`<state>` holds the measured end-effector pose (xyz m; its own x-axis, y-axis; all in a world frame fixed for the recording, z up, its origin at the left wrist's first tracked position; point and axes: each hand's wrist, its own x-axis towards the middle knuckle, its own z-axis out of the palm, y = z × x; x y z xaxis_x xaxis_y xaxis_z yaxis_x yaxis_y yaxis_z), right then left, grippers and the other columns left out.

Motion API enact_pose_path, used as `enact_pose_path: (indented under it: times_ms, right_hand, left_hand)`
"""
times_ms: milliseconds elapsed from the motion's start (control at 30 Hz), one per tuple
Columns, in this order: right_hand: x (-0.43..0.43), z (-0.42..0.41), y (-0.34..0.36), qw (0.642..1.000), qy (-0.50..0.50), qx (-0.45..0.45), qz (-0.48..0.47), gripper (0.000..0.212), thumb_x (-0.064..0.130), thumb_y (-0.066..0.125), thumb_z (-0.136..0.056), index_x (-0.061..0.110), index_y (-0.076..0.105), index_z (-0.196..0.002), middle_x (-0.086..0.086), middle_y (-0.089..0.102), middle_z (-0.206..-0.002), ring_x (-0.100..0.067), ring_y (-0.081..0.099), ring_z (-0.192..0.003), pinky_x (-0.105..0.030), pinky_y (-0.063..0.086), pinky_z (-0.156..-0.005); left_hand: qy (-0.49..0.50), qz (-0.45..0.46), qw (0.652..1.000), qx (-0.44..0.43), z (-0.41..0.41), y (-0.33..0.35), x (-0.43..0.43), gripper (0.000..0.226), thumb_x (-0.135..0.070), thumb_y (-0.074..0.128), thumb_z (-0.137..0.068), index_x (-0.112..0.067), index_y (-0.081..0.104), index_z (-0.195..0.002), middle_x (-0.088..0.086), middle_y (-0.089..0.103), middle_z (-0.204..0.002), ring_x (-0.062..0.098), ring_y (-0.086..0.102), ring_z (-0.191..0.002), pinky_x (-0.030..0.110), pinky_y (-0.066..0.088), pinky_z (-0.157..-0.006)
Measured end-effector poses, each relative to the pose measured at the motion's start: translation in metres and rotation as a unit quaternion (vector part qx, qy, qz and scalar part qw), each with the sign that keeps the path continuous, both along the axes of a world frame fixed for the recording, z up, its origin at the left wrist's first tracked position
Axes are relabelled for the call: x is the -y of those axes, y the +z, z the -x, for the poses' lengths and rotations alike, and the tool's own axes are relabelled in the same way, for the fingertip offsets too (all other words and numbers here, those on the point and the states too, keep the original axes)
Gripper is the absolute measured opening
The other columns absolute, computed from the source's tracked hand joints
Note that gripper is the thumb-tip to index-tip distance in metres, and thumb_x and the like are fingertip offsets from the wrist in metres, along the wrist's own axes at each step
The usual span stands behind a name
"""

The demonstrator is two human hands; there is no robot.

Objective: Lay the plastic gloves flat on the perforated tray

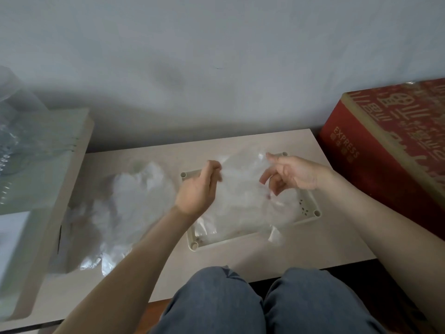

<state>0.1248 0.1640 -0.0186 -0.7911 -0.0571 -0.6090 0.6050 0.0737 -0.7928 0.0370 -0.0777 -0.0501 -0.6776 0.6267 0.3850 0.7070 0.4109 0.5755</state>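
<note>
A clear plastic glove (240, 169) hangs stretched between my two hands above the cream perforated tray (307, 208). My left hand (199, 186) pinches its left edge and my right hand (291, 173) pinches its upper right corner. More clear gloves (240, 213) lie on the tray and hide most of its holes; a few holes show near the right rim. A loose heap of plastic gloves (130, 208) lies on the table to the left of the tray.
The low beige table (301, 251) stands against a grey wall. A red carton (390, 145) marked EXPRESS stands at the right. At the left, clear plastic wrap (21, 141) lies over a pale box (41, 249). My knees in blue jeans (216, 302) are at the front edge.
</note>
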Motion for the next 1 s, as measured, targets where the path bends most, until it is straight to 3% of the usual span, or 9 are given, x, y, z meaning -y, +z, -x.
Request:
enact_pose_path:
  times_ms: [133,200,300,433,533,567,633,767,1000]
  right_hand:
    - [0.011,0.003,0.003,0.997,-0.017,0.027,0.077,0.077,0.068,0.042,-0.079,-0.001,0.072,-0.093,-0.021,0.068,-0.092,-0.035,0.062,-0.090,-0.044,0.044,-0.095]
    - [0.020,-0.003,0.008,0.994,-0.072,0.005,0.079,0.058,0.061,0.049,-0.078,0.010,0.073,-0.091,-0.010,0.072,-0.092,-0.026,0.065,-0.092,-0.039,0.045,-0.093]
    - [0.022,-0.007,0.008,0.974,-0.214,-0.052,0.058,0.024,0.051,0.071,-0.071,0.030,0.061,-0.079,0.006,0.070,-0.079,-0.011,0.067,-0.080,-0.033,0.050,-0.082]
    - [0.020,0.000,0.009,0.991,-0.121,-0.033,0.037,0.027,0.041,0.061,-0.081,0.015,0.067,-0.081,0.004,0.066,-0.070,-0.002,0.065,-0.057,-0.015,0.052,-0.060]
    - [0.011,-0.003,0.004,0.993,-0.108,-0.024,0.033,0.113,0.077,0.076,-0.044,0.014,0.052,-0.135,-0.002,0.064,-0.115,-0.021,0.060,-0.110,-0.039,0.044,-0.104]
    - [0.008,-0.004,0.001,0.989,-0.130,-0.018,0.061,0.122,0.082,0.074,-0.042,0.014,0.047,-0.140,-0.007,0.059,-0.128,-0.029,0.054,-0.121,-0.047,0.038,-0.109]
    - [0.007,-0.009,0.003,0.986,-0.115,-0.020,0.117,0.104,0.075,0.074,-0.055,0.013,0.054,-0.135,-0.012,0.061,-0.125,-0.032,0.057,-0.118,-0.048,0.042,-0.104]
    - [0.015,-0.008,0.018,0.992,-0.005,-0.054,0.110,0.025,0.028,0.063,-0.082,0.009,0.074,-0.094,-0.006,0.064,-0.076,-0.017,0.066,-0.069,-0.029,0.055,-0.064]
    - [0.005,-0.001,0.015,0.998,-0.006,-0.061,0.007,0.013,0.008,0.061,-0.085,0.010,0.057,-0.073,0.004,0.053,-0.059,-0.006,0.046,-0.051,-0.017,0.040,-0.052]
  left_hand:
    - [-0.062,-0.024,0.998,-0.008,-0.006,0.025,-0.014,0.016,-0.033,0.027,-0.095,-0.026,0.038,-0.105,-0.014,0.063,-0.086,0.020,0.055,-0.067,0.022,0.030,-0.054]
    - [-0.087,-0.058,0.994,0.041,-0.010,0.037,-0.022,0.020,-0.025,0.032,-0.098,-0.015,0.046,-0.108,-0.018,0.055,-0.084,0.017,0.050,-0.071,0.023,0.028,-0.056]
    - [-0.115,-0.089,0.985,0.087,-0.010,0.049,-0.030,0.016,-0.015,0.036,-0.099,-0.005,0.049,-0.101,-0.020,0.051,-0.075,0.004,0.047,-0.062,0.017,0.034,-0.058]
    - [-0.078,-0.086,0.980,0.164,-0.008,0.055,-0.035,0.013,-0.009,0.036,-0.101,-0.016,0.045,-0.094,-0.008,0.049,-0.065,0.008,0.044,-0.058,0.026,0.035,-0.059]
    - [-0.052,-0.038,0.983,0.170,-0.007,0.054,-0.033,0.011,-0.014,0.036,-0.102,-0.017,0.043,-0.095,-0.006,0.058,-0.070,0.002,0.047,-0.054,0.018,0.031,-0.051]
    - [-0.049,-0.021,0.984,0.170,-0.007,0.054,-0.032,0.010,-0.016,0.035,-0.103,-0.017,0.042,-0.095,-0.006,0.061,-0.073,-0.001,0.047,-0.052,0.015,0.030,-0.049]
    - [-0.043,0.008,0.985,0.169,-0.006,0.053,-0.029,0.009,-0.019,0.036,-0.103,-0.018,0.041,-0.096,-0.004,0.065,-0.074,0.000,0.046,-0.049,0.014,0.031,-0.046]
    - [-0.030,0.050,0.984,0.166,-0.001,0.047,-0.026,0.009,-0.025,0.038,-0.102,-0.022,0.042,-0.095,-0.005,0.066,-0.070,0.001,0.049,-0.055,0.012,0.034,-0.049]
    - [-0.016,0.107,0.976,0.187,0.002,0.037,-0.018,0.012,-0.037,0.048,-0.096,-0.026,0.047,-0.093,-0.005,0.065,-0.065,0.004,0.055,-0.065,0.006,0.035,-0.057]
